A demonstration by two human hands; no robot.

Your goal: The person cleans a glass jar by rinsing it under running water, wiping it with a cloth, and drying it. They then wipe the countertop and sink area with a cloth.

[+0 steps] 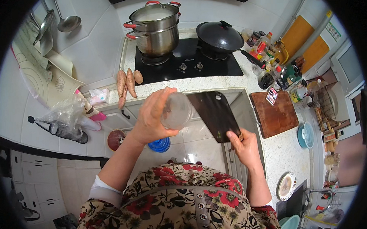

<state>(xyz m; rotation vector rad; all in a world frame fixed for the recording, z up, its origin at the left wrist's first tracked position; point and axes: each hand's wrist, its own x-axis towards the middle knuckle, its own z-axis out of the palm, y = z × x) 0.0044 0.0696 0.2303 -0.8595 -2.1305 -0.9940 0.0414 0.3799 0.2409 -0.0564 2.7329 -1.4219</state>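
My left hand [151,117] is wrapped around a translucent plastic container [178,111], its round face towards the camera; something brownish shows through its side. In my right hand [244,147] is a dark cleaver [213,115], held by the handle with my thumb on the base of the blade. The blade has a hole near one corner and small green bits on it, and its far end comes close to the container. Both hands are above the floor, in front of the stove counter.
A steamer pot [157,30] and a lidded black wok [220,37] stand on the gas hob [188,73]. Sweet potatoes [130,83] lie left of it. To the right are a wooden cutting board [274,117], bottles [267,78], a blue basket [306,135] and a plate [287,186].
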